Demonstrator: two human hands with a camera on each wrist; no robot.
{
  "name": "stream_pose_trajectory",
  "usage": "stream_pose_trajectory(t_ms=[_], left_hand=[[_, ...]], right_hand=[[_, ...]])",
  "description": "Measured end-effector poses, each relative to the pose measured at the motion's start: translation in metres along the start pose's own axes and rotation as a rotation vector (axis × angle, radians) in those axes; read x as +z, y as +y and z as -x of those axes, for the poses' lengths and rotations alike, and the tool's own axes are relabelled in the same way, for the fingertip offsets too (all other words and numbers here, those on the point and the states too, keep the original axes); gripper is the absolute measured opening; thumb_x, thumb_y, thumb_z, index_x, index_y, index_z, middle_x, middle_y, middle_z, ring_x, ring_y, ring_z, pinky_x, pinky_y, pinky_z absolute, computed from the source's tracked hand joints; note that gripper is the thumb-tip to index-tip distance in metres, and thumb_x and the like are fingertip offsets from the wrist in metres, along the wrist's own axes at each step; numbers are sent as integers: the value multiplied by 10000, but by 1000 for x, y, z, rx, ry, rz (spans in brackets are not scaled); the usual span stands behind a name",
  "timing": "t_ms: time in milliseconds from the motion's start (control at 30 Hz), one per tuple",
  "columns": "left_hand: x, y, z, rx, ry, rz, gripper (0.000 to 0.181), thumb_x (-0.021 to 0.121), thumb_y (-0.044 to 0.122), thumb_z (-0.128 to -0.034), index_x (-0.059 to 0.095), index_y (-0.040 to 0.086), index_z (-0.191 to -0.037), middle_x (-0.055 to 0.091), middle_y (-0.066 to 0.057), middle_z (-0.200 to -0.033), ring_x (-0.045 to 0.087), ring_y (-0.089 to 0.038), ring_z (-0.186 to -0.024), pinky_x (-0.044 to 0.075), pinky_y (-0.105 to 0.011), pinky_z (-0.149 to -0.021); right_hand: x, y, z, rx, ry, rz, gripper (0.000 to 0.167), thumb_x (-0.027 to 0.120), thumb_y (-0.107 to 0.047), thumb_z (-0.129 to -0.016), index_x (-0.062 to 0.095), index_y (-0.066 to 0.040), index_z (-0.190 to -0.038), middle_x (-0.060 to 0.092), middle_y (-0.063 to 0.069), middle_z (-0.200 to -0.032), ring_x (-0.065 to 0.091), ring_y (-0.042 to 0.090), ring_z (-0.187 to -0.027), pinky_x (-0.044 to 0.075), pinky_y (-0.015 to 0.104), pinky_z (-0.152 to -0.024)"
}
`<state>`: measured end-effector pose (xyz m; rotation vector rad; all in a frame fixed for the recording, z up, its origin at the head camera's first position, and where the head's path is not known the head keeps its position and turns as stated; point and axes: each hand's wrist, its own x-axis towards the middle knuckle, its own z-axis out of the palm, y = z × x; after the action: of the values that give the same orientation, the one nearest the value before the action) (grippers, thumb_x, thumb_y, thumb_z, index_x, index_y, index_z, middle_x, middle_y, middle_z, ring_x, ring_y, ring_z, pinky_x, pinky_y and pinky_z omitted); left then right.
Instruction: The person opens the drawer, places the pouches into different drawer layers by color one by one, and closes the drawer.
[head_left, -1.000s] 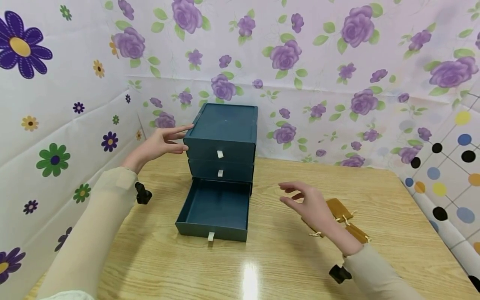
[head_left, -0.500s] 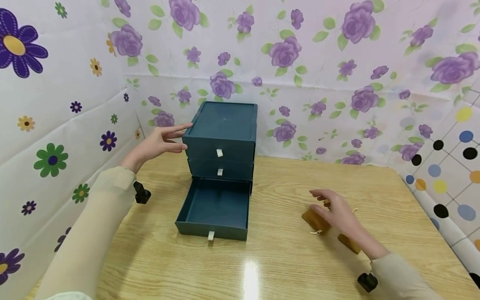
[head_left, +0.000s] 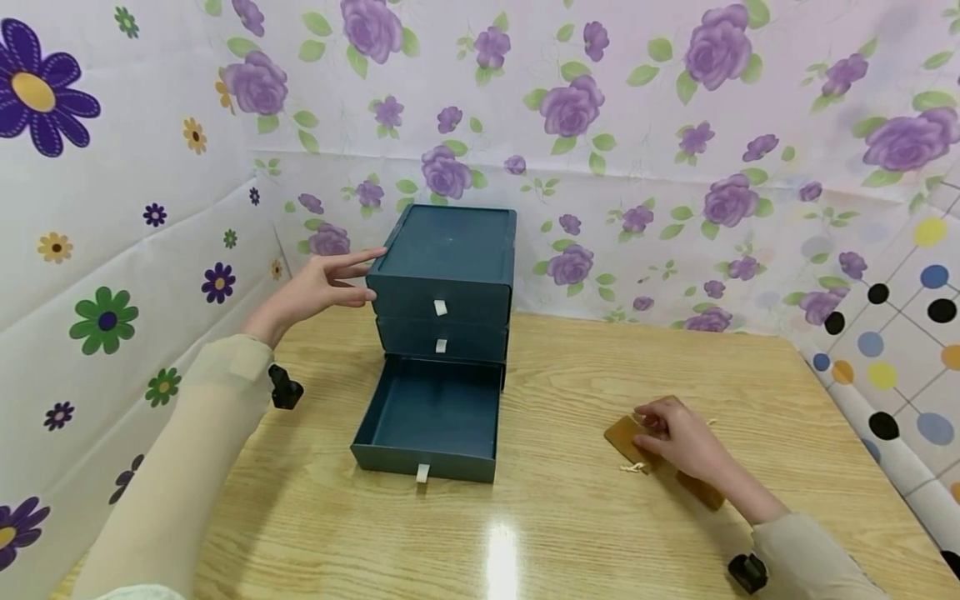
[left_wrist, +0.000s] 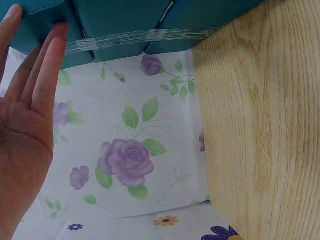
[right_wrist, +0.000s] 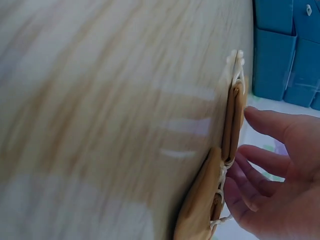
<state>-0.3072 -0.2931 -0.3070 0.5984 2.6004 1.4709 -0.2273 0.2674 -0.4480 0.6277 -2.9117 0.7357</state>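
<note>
My left hand [head_left: 315, 287] rests on the near left corner of a dark blue three-drawer box [head_left: 450, 242], with fingers on the top edge and thumb by the front. In the left wrist view its fingers [left_wrist: 47, 70] lie against the box's side. The bottom drawer [head_left: 423, 461] is pulled out, and nothing shows inside. My right hand [head_left: 682, 442] is over several brown drawstring pouches with cream cords. Its thumb and fingers are bent and apart around the nearest pouch [head_left: 624, 436], the thumb at its edge. Another pouch [head_left: 700, 490] lies partly under the wrist.
The box stands on a wooden table [head_left: 555, 500] near the flowered back cloth [head_left: 637, 125]. Two upper drawers are pushed in, each with a white pull tab [head_left: 440, 307]. Clear tape [left_wrist: 150, 37] runs along the box's side. A dotted cloth [head_left: 900, 350] borders the right.
My right hand has moved right from beside the drawer and come down onto the brown pouches, its fingers bending more. The left hand has stayed on the box.
</note>
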Motion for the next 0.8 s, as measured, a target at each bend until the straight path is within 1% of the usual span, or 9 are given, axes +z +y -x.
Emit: stream_pose_trajectory(t_ms=[67, 133, 200, 300, 400, 467, 600, 700, 800], left_hand=[[0, 0, 0, 1, 1, 6, 653, 673, 197, -947, 396, 374, -1513, 358, -134, -1594, 378, -308, -1466, 586, -287, -916], [0, -1, -1, 4, 2, 9, 652, 673, 194, -947, 399, 374, -1511, 362, -132, -1592, 375, -306, -1468, 587, -294, -917], [0, -1, 0, 7, 3, 6, 652, 673, 195, -948, 398, 370, -1512, 359, -134, -1593, 375, -311, -1468, 587, -294, -917], [1, 0, 0, 7, 3, 2, 652, 669, 190, -950, 394, 360, -1517, 355, -146, -1594, 373, -322, -1467, 587, -290, -915], [1, 0, 1, 7, -1, -3, 655, 665, 188, -953, 386, 347, -1524, 346, -152, -1598, 359, -332, -1473, 585, -290, -918], [1, 0, 2, 7, -1, -3, 656, 663, 183, -954, 383, 341, -1526, 346, -151, -1598, 351, -334, -1477, 584, -297, -922], [1, 1, 2, 5, 5, 2, 650, 663, 174, -954, 392, 340, -1522, 362, -149, -1589, 382, -334, -1461, 583, -320, -930], [1, 1, 1, 3, 8, 4, 649, 663, 170, -954, 395, 339, -1521, 364, -149, -1587, 399, -332, -1451, 582, -329, -932], [1, 1, 1, 2, 9, 5, 648, 660, 167, -956, 394, 341, -1521, 361, -146, -1589, 399, -326, -1451, 583, -322, -930]], right_hand=[[0, 2, 1, 10, -27, 2, 357, 762, -155, -864, 691, 9, -1173, 669, 88, -960, 560, 109, -774, 470, 226, -633], [0, 3, 1, 16, -54, -11, 349, 756, -143, -867, 688, 8, -1174, 667, 65, -918, 528, 71, -723, 442, 211, -600], [0, 4, 0, 37, -74, -32, 354, 755, -133, -865, 684, 2, -1184, 668, 44, -888, 527, 45, -697, 445, 203, -586], [0, 4, 0, 69, -107, -78, 359, 752, -122, -865, 678, 4, -1193, 663, 32, -859, 540, 44, -688, 450, 202, -574], [-1, 4, -1, 100, -128, -116, 359, 756, -119, -862, 678, 0, -1191, 663, 44, -867, 566, 80, -715, 463, 206, -583], [-1, 3, -1, 103, -129, -125, 356, 765, -127, -857, 682, -11, -1183, 674, 66, -905, 588, 104, -757, 480, 214, -607], [-1, 3, -1, 103, -117, -133, 338, 783, -146, -843, 690, -53, -1154, 681, 96, -967, 617, 140, -826, 509, 229, -659], [-1, 3, -1, 98, -113, -145, 326, 789, -147, -836, 684, -64, -1133, 673, 90, -956, 613, 139, -820, 509, 226, -658], [-1, 3, -1, 91, -111, -155, 316, 793, -141, -831, 675, -65, -1113, 668, 69, -931, 594, 109, -786, 496, 215, -638]])
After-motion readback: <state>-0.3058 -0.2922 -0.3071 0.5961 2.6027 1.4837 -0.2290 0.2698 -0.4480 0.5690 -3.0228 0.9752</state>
